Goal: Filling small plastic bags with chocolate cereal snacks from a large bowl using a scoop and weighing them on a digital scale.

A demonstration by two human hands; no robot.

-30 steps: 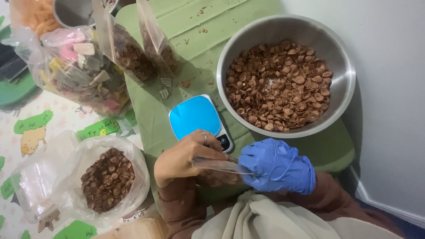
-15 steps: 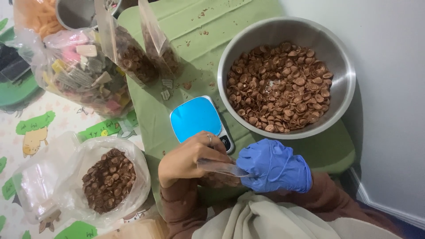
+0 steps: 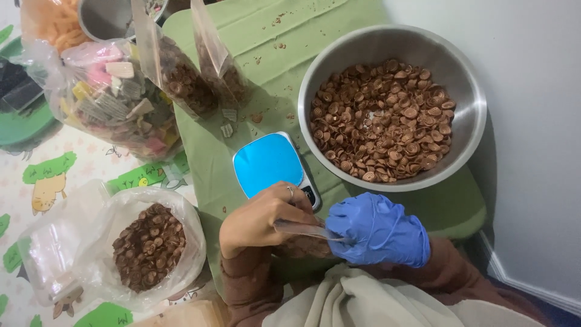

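**Snack bagging, low green table**

Open bag of brown snacks (image 3: pixel 148 245) on floor. Bare left hand (image 3: pixel 263 218) and blue-gloved right hand (image 3: pixel 378 230) pinch a clear pouch (image 3: pixel 302 229) shut-fingered, unchanged from a second ago. Blue scale (image 3: pixel 269 162) beyond; steel bowl (image 3: pixel 472 121) right.

Taking the scale (image 3: pixel 268 161) on the table (image 3: pixel 254 36) as landmark: the bowl (image 3: pixel 466 91) of snacks is set just to its right, w/ two upright pouches (image 3: pixel 187 66) stood behind it to the left. A mixed-sweets bag (image 3: pixel 109 97) is placed further left beyond the pouches, an open bag (image 3: pixel 148 242) is found off the table to the scale's lower left, and both hands (image 3: pixel 260 218) are held just in front of the scale w/ a small pouch (image 3: pixel 302 230) between them.
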